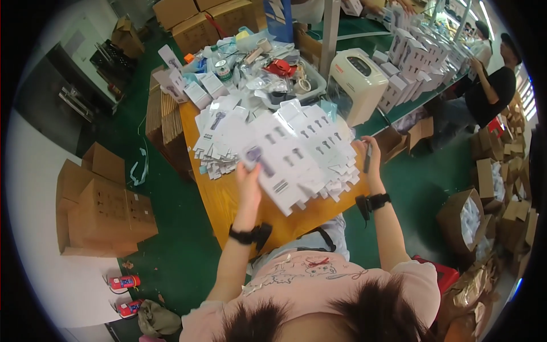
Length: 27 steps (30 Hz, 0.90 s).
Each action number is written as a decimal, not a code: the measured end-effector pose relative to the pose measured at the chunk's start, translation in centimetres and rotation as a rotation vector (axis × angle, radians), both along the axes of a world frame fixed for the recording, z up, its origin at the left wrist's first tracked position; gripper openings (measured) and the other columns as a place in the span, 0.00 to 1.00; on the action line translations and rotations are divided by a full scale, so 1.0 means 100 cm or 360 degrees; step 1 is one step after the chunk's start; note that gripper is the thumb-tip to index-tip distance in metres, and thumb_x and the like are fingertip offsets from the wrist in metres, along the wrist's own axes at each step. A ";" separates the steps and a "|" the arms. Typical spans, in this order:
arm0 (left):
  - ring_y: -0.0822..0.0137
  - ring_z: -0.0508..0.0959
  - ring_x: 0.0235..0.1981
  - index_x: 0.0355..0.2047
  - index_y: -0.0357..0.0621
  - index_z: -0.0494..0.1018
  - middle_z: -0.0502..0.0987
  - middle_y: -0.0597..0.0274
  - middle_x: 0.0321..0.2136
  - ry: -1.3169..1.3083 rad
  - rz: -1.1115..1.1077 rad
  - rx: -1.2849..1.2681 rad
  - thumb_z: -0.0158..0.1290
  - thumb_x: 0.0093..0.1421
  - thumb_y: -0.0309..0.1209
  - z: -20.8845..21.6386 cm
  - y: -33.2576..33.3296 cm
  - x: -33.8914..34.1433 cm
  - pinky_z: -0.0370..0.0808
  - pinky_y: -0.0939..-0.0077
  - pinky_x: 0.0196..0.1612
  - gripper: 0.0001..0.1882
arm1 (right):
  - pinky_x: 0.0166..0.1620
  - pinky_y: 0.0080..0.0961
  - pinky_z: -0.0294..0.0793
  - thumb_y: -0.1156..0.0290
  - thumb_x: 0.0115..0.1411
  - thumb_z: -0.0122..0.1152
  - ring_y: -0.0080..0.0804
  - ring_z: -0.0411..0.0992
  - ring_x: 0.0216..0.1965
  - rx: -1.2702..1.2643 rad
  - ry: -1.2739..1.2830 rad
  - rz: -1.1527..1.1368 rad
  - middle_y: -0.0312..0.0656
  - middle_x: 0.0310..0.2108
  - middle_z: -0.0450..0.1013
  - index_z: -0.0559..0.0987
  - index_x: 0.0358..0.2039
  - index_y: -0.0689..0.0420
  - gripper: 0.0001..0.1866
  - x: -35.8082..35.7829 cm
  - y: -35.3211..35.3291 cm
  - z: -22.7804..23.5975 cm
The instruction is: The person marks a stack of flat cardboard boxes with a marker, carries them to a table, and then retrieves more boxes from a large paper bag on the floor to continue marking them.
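My left hand (pixel 248 185) is closed on the left edge of a flat, unfolded white box blank (pixel 288 165) printed with small handheld fan pictures. The blank is tilted over the near part of the table. To its right my right hand (pixel 374 162) is closed around a slim dark stick-shaped object (pixel 367 158), whose kind I cannot make out. Under and behind the held blank lies a pile of similar flat white blanks (pixel 327 125). Another stack of blanks (pixel 219 128) sits on the left side of the yellow wooden table (pixel 219 196).
A plastic bin (pixel 313 85) of bags and tape rolls stands at the back, beside a cream machine (pixel 356 85). Folded white boxes (pixel 199 94) stand back left. More boxes fill a bench (pixel 407 68) at right, near a seated person (pixel 484 94). Cartons (pixel 108 211) lie left.
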<state>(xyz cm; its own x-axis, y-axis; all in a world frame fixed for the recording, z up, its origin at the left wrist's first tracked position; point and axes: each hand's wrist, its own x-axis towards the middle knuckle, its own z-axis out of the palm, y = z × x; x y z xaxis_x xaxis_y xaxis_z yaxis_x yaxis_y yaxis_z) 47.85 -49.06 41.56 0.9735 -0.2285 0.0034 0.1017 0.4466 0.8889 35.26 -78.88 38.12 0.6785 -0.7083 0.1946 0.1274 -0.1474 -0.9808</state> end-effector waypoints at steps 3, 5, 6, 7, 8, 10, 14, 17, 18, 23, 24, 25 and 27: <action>0.66 0.68 0.42 0.49 0.34 0.56 0.66 0.57 0.42 -0.0091 0.0031 0.0864 0.53 0.50 0.23 -0.021 -0.050 -0.003 0.65 0.72 0.46 0.26 | 0.32 0.19 0.69 0.68 0.54 0.55 0.30 0.70 0.34 -0.0015 0.0250 -0.0039 0.46 0.34 0.70 0.66 0.42 0.60 0.16 0.011 -0.017 -0.021; 0.66 0.68 0.42 0.48 0.35 0.57 0.66 0.57 0.42 -0.0092 0.0357 0.1208 0.54 0.49 0.23 -0.027 -0.067 -0.021 0.65 0.72 0.46 0.27 | 0.34 0.23 0.70 0.65 0.51 0.58 0.36 0.70 0.36 0.0053 0.0466 0.0114 0.50 0.37 0.70 0.65 0.44 0.59 0.22 0.020 -0.024 -0.037; 0.65 0.68 0.43 0.48 0.36 0.58 0.67 0.58 0.42 -0.0101 0.0691 0.1549 0.55 0.48 0.23 -0.030 -0.071 -0.032 0.65 0.72 0.46 0.27 | 0.34 0.23 0.70 0.65 0.51 0.58 0.36 0.70 0.36 0.0058 0.0472 0.0106 0.50 0.37 0.70 0.65 0.44 0.59 0.22 0.022 -0.027 -0.038; 0.65 0.68 0.43 0.47 0.36 0.59 0.67 0.58 0.42 -0.0111 0.1031 0.1883 0.56 0.47 0.23 -0.032 -0.073 -0.038 0.64 0.72 0.46 0.28 | 0.35 0.25 0.69 0.63 0.50 0.60 0.38 0.70 0.37 -0.0161 0.0610 0.0107 0.51 0.38 0.70 0.65 0.45 0.59 0.24 0.025 -0.030 -0.039; 0.65 0.68 0.43 0.47 0.36 0.59 0.67 0.58 0.42 -0.0110 0.1030 0.1895 0.56 0.47 0.23 -0.036 -0.070 -0.041 0.64 0.72 0.46 0.28 | 0.36 0.27 0.69 0.61 0.49 0.61 0.41 0.70 0.37 -0.0376 0.0744 0.0123 0.53 0.38 0.70 0.65 0.45 0.59 0.26 0.029 -0.029 -0.040; 0.64 0.67 0.45 0.47 0.36 0.59 0.67 0.57 0.43 0.0333 0.0283 0.0708 0.56 0.48 0.25 -0.052 -0.055 -0.041 0.63 0.71 0.47 0.27 | 0.37 0.30 0.69 0.58 0.47 0.62 0.44 0.70 0.38 -0.0586 0.0870 0.0163 0.54 0.39 0.69 0.64 0.46 0.58 0.29 0.039 -0.022 -0.035; 0.63 0.66 0.46 0.47 0.35 0.59 0.67 0.56 0.44 0.0600 -0.0313 -0.0021 0.55 0.49 0.25 -0.078 -0.036 -0.026 0.62 0.70 0.48 0.26 | 0.39 0.34 0.68 0.55 0.44 0.63 0.48 0.69 0.38 -0.0452 0.1041 0.0373 0.55 0.36 0.70 0.65 0.46 0.58 0.32 0.035 -0.004 0.003; 0.63 0.67 0.45 0.47 0.35 0.60 0.68 0.56 0.43 0.0624 -0.0443 -0.0061 0.54 0.49 0.25 -0.080 -0.040 -0.018 0.63 0.71 0.48 0.24 | 0.37 0.34 0.68 0.59 0.44 0.63 0.49 0.69 0.36 -0.0704 0.0826 0.0275 0.54 0.33 0.70 0.66 0.43 0.57 0.28 0.018 0.026 0.016; 0.63 0.68 0.44 0.47 0.35 0.60 0.68 0.57 0.43 0.0638 -0.0435 -0.0034 0.54 0.50 0.24 -0.082 -0.039 -0.023 0.64 0.71 0.47 0.24 | 0.37 0.34 0.68 0.59 0.44 0.63 0.49 0.69 0.36 -0.0689 0.0836 0.0257 0.54 0.33 0.70 0.66 0.43 0.57 0.28 0.011 0.035 0.020; 0.63 0.71 0.41 0.46 0.34 0.61 0.70 0.57 0.40 0.0591 -0.0524 0.0101 0.53 0.49 0.22 -0.079 -0.029 -0.028 0.67 0.73 0.45 0.22 | 0.38 0.33 0.67 0.65 0.41 0.64 0.49 0.69 0.34 -0.0618 0.0732 0.0426 0.52 0.30 0.70 0.68 0.40 0.55 0.24 -0.007 0.073 0.026; 0.63 0.71 0.41 0.46 0.34 0.61 0.70 0.57 0.40 0.0600 -0.0539 0.0117 0.53 0.49 0.22 -0.078 -0.028 -0.028 0.67 0.73 0.45 0.22 | 0.37 0.33 0.67 0.66 0.42 0.63 0.49 0.68 0.34 -0.0548 0.0611 0.0463 0.52 0.28 0.70 0.68 0.39 0.56 0.22 -0.009 0.076 0.026; 0.63 0.71 0.41 0.45 0.34 0.61 0.70 0.56 0.40 0.0590 -0.0550 0.0157 0.53 0.49 0.22 -0.077 -0.028 -0.028 0.67 0.73 0.45 0.22 | 0.37 0.33 0.67 0.66 0.42 0.63 0.49 0.68 0.34 -0.0531 0.0619 0.0451 0.52 0.28 0.70 0.68 0.39 0.56 0.22 -0.010 0.078 0.026; 0.63 0.71 0.41 0.45 0.33 0.62 0.70 0.56 0.40 0.0568 -0.0564 0.0233 0.53 0.48 0.21 -0.075 -0.026 -0.029 0.67 0.72 0.45 0.22 | 0.40 0.32 0.67 0.68 0.42 0.63 0.48 0.68 0.38 -0.0568 0.0617 0.0456 0.52 0.34 0.69 0.68 0.39 0.55 0.22 -0.011 0.080 0.025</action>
